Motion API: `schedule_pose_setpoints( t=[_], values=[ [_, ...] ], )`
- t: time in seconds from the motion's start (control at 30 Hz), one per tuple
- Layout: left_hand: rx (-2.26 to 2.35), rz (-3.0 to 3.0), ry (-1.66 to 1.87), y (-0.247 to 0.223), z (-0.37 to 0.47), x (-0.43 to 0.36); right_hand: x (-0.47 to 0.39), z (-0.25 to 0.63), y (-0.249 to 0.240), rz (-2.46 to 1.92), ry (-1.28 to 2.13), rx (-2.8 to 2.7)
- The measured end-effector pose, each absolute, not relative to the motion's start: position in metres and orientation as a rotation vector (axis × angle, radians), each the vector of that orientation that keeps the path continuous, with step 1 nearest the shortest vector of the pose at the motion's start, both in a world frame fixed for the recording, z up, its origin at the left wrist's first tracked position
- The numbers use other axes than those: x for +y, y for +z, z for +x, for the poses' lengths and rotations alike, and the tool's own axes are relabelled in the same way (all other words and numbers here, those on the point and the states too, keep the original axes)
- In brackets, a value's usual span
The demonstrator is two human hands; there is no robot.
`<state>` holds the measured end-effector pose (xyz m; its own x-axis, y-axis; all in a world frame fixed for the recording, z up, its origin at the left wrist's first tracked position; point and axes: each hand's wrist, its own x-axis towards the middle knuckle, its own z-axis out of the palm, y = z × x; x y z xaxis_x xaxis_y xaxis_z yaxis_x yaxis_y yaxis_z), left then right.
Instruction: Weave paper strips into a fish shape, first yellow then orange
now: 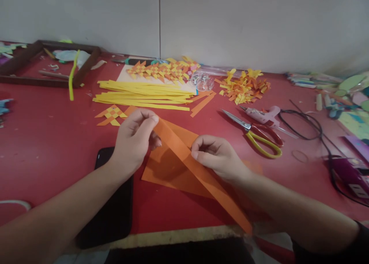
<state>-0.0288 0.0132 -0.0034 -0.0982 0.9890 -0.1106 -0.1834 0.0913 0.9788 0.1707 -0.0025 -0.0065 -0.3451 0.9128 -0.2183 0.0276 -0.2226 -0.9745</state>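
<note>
My left hand point(137, 137) pinches the upper end of a long orange paper strip point(201, 170). The strip slants down to the right, past the table's front edge. Along its middle, my right hand point(215, 154) grips its edge between thumb and fingers. Beneath the strip an orange paper sheet point(161, 170) lies on the red table point(155, 214). A woven orange and yellow paper fish point(112, 114) lies just beyond my left hand. A black phone point(115, 202) rests partly under my left forearm.
Yellow strips point(141, 93) and several woven fish point(164, 70) lie at the back, beside a pile of paper scraps point(245, 85). On the right are scissors point(250, 131), a pink glue gun point(265, 116) with a black cable, and a purple device point(350, 175). A brown frame point(25, 79) is back left.
</note>
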Motion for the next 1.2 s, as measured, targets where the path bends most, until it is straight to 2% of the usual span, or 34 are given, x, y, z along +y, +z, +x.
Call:
schedule_pose_setpoints(
  t=[0.17, 0.27, 0.5, 0.57, 0.97, 1.2],
  values=[
    [1.238, 0.843, 1.396, 0.001, -0.030, 0.017, -0.002, 0.170, -0.006, -1.183, 1.625, -1.358],
    [1.183, 0.744, 1.319, 0.003, -0.029, 0.018, -0.003, 0.169, -0.005, -1.199, 1.606, -1.331],
    [0.981, 1.018, 0.561, 0.004, -0.024, 0.009, -0.004, 0.168, -0.005, -1.153, 1.558, -1.318],
    [0.925, 1.092, 0.493, 0.004, -0.023, 0.006, -0.004, 0.168, -0.005, -1.125, 1.578, -1.341],
    [0.893, 0.908, 0.714, -0.001, -0.022, 0.007, -0.004, 0.167, -0.005, -1.142, 1.620, -1.322],
    [1.049, 0.743, 1.083, 0.000, -0.021, 0.012, -0.004, 0.166, -0.002, -1.191, 1.601, -1.315]
  ],
)
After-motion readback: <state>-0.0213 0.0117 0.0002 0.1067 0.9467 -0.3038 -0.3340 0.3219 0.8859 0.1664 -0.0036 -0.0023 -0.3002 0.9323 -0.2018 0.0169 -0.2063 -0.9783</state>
